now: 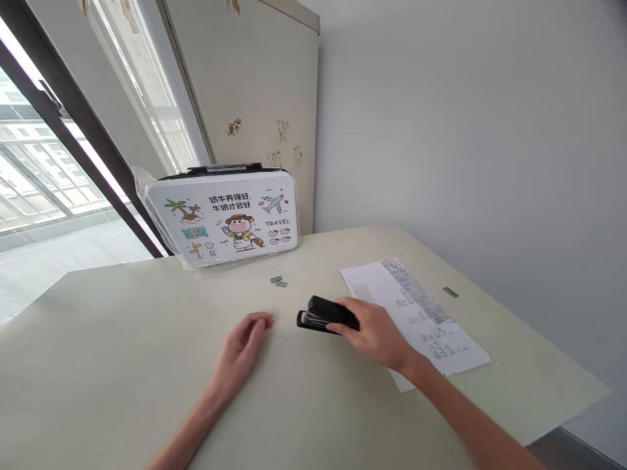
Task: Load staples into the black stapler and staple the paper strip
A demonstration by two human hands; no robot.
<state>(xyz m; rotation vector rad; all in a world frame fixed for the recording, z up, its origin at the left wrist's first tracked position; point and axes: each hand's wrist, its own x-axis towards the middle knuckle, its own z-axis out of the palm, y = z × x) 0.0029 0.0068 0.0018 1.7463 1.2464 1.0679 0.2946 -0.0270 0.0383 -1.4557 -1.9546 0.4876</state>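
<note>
A black stapler (334,314) is in my right hand (375,329), gripped around its rear half over the middle of the table. Its front end points left, and the top arm is raised a little from the base, with some metal showing between. To the left of it my left hand (243,339) rests on the table, fingers curled in with the thumb alongside, and I see nothing in it. Beyond the hands lie small strips of staples (279,281). Printed white paper sheets (372,287) lie beside and partly under my right forearm.
A white case (220,219) with cartoon prints, partly in clear plastic, stands at the back of the pale table (122,365). Another staple strip (450,292) lies right of the papers. A wall borders the right, a cabinet (264,78) the back, a window (44,150) the left.
</note>
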